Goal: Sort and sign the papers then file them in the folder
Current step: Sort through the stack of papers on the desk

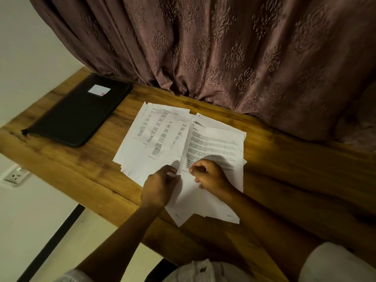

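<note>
Several printed white papers (158,137) lie fanned in a loose overlapping pile at the middle of the wooden table (71,159). One sheet of text (215,143) lies on top at the right. My left hand (160,186) rests on the near edge of the pile, its fingertips pinching the edge of the top sheet. My right hand (209,176) sits on that sheet with fingers curled and its thumb and forefinger pinching the same edge. A black zip folder (79,112) with a white label lies shut at the table's far left. No pen is visible.
A brown patterned curtain (223,47) hangs along the table's far edge and drapes onto it. A wall socket (15,176) sits below the table at the left. Bare wood shows to the right of the papers and between the papers and the folder.
</note>
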